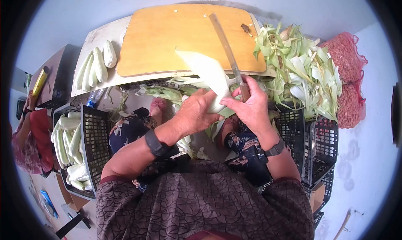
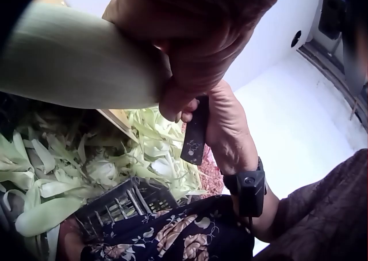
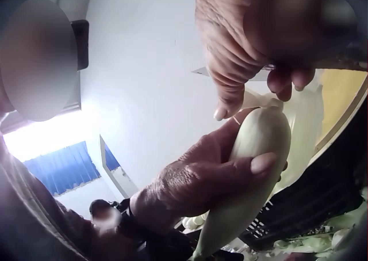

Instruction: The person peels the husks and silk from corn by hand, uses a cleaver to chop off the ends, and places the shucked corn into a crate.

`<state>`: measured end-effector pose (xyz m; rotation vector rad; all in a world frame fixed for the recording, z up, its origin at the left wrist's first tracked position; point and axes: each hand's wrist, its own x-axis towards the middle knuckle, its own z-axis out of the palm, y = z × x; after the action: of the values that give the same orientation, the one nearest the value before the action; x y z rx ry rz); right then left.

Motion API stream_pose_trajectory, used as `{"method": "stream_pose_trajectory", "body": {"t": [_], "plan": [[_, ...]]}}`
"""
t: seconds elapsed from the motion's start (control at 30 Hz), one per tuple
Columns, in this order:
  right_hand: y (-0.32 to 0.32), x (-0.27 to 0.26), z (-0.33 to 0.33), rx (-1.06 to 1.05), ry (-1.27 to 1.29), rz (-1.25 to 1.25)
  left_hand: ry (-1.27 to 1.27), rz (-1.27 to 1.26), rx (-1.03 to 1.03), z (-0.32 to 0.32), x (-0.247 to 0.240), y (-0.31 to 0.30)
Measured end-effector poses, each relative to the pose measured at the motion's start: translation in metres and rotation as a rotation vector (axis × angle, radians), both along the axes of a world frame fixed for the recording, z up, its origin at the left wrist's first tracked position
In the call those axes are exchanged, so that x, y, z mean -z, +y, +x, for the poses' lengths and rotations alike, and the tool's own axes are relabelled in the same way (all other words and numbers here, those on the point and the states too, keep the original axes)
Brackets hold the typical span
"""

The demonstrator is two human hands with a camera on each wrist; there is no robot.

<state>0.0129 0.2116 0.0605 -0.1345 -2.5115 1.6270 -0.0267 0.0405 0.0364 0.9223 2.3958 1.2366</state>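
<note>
An ear of corn [image 3: 259, 140] in pale green husk lies in my left hand [image 1: 194, 112]; the thumb presses along its side in the right wrist view. A peeled-back husk leaf [image 1: 205, 68] spreads forward from it, pale and wide. My right hand [image 1: 253, 108] grips a knife [image 1: 226, 41] by its brown handle, blade pointing up and away over the board. The right thumb and fingertips are right at the end of the ear. In the left wrist view, the handle's butt [image 2: 195, 140] sticks out below the right fist.
An orange board [image 1: 167, 38] lies on the table ahead, with several husked ears [image 1: 95, 68] to its left. Loose husks [image 1: 297, 72] are heaped at right, beside red mesh sacks [image 1: 354, 99]. A black crate [image 1: 94, 135] of ears stands at left; more crates [image 1: 322, 139] stand at right.
</note>
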Motion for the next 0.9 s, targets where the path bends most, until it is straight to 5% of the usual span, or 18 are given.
{"method": "stream_pose_trajectory", "body": {"t": [0.13, 0.37, 0.43, 0.6, 0.9], "plan": [[0.001, 0.018, -0.006, 0.027, 0.229, 0.207, 0.103, -0.057, 0.069, 0.003, -0.002, 0.000], [-0.004, 0.014, -0.002, -0.065, 0.095, 0.256, 0.162, -0.130, 0.131, 0.006, -0.001, -0.006], [-0.003, 0.022, -0.005, -0.011, 0.081, 0.030, 0.158, -0.107, 0.125, 0.007, 0.002, -0.005], [0.001, 0.013, -0.009, 0.069, 0.056, -0.087, 0.173, 0.058, 0.065, 0.009, 0.001, -0.004], [0.006, 0.004, -0.011, 0.132, -0.097, -0.651, -0.183, 0.034, 0.104, 0.006, -0.005, 0.000]]}}
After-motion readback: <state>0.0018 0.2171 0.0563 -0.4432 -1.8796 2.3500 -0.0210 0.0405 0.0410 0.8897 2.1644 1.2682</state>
